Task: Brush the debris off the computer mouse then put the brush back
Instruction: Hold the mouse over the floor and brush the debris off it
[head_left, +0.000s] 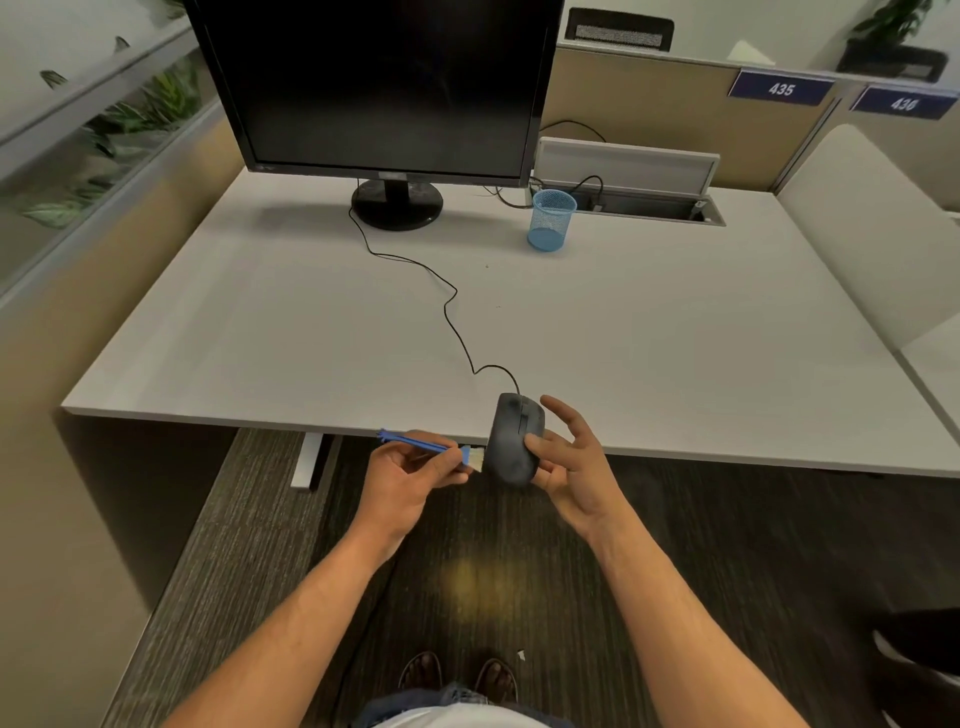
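Observation:
My right hand (569, 462) holds the dark grey wired computer mouse (514, 439) up in front of the white desk's near edge, thumb on its lower side, the other fingers spread behind it. My left hand (410, 475) grips a small blue brush (423, 443) by its handle. The pale bristles touch the left side of the mouse. The mouse's black cable (447, 306) runs across the desk toward the monitor.
A blue mesh cup (551, 221) stands at the back of the white desk (675, 338), right of the black monitor (384, 88). An open cable tray (644, 205) lies behind the cup. Carpet and my feet show below the desk edge.

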